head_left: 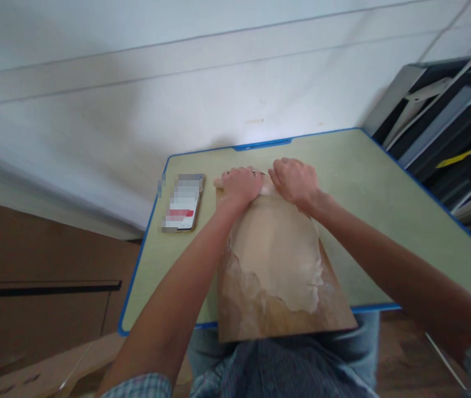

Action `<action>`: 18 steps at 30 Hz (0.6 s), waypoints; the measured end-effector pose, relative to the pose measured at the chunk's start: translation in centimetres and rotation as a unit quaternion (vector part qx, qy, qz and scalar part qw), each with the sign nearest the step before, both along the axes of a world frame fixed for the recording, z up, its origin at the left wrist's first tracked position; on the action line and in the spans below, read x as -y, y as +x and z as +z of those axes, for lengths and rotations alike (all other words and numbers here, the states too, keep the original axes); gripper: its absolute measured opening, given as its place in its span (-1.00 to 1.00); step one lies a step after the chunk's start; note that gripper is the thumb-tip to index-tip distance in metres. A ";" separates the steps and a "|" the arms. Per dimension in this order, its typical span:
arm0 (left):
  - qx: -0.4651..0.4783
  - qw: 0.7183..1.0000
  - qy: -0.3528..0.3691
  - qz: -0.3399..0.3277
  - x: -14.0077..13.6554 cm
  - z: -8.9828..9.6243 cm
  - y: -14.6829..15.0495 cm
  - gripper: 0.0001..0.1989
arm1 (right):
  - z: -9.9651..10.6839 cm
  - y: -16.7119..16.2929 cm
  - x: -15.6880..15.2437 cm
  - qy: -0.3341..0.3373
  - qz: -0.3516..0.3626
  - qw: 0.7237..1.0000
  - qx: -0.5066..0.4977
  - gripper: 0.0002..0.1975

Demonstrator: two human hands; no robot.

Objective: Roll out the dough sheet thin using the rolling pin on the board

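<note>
A thin, ragged-edged sheet of pale dough-like material (279,243) is spread over a brown wooden board (252,323), whose near end juts past the table edge. At the board's far end a pale rolling pin (267,188) lies crosswise, mostly covered by my hands. My left hand (241,184) is closed over its left part, with a short end showing beyond the hand. Fingers curled, my right hand (296,179) grips the right part. The pin seems to rest on the far part of the sheet.
A phone (183,204) with a lit screen lies left of the board on the pale green, blue-edged table (368,221). A white wall (202,99) stands right behind it. Dark flat items (438,116) lean at the right, and a brown cabinet (45,265) is at the left.
</note>
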State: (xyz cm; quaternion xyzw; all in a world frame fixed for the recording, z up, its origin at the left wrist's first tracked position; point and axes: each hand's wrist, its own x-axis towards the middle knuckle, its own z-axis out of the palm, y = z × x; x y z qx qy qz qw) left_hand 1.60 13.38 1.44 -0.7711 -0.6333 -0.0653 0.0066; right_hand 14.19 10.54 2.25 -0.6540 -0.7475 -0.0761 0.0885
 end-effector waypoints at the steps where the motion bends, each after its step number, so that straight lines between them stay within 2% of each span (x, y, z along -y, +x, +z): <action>1: -0.004 1.000 0.002 -0.007 0.5 0.1 -0.2 -0.56 | 0.0 0.3 1.1 -0.011 -0.004 1.000 0.017 -0.60; 5: -0.011 0.998 0.032 -0.049 2.4 0.3 -0.5 -0.59 | -0.2 1.0 4.6 -0.049 -0.013 0.997 0.050 -0.54; 10: 0.010 0.993 0.048 -0.105 4.2 0.3 0.2 -0.61 | 0.1 0.9 7.3 -0.084 -0.027 0.995 0.049 -0.51; 15: 0.006 0.986 0.040 -0.160 5.4 0.1 0.5 -0.63 | -0.1 1.3 10.2 -0.086 -0.038 0.995 0.046 -0.53; 18: 0.016 0.982 0.069 -0.173 5.6 -0.6 0.4 -0.62 | -0.6 1.5 11.5 -0.070 -0.034 0.996 0.050 -0.57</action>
